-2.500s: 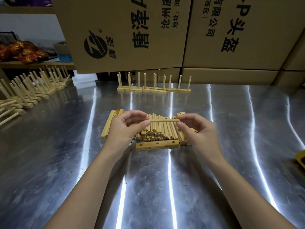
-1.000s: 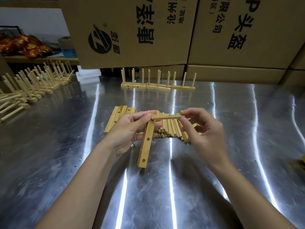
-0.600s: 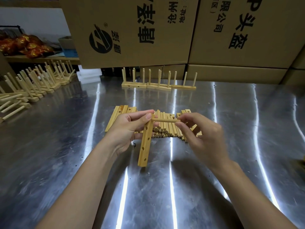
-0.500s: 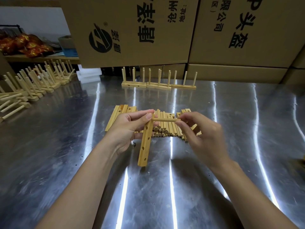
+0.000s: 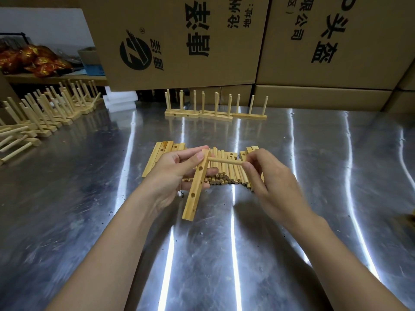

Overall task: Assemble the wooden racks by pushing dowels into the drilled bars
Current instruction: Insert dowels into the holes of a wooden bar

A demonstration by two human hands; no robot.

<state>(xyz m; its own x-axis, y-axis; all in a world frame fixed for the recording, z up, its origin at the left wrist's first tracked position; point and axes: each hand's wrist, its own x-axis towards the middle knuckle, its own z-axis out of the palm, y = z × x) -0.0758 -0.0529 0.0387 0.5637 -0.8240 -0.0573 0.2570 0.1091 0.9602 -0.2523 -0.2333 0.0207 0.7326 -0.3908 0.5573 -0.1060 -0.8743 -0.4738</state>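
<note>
Head view: left grip (image 5: 177,173) clasps square drilled bar (image 5: 195,195); right grip (image 5: 267,182) pinches round dowel (image 5: 224,161).

Black print, turned sideways, on the left cardboard box (image 5: 179,90) shows a round logo (image 5: 134,53) marked ®, "唐" and "地址:". The right cardboard box (image 5: 370,41) beside it reads "限公司" and "头盔".
</note>
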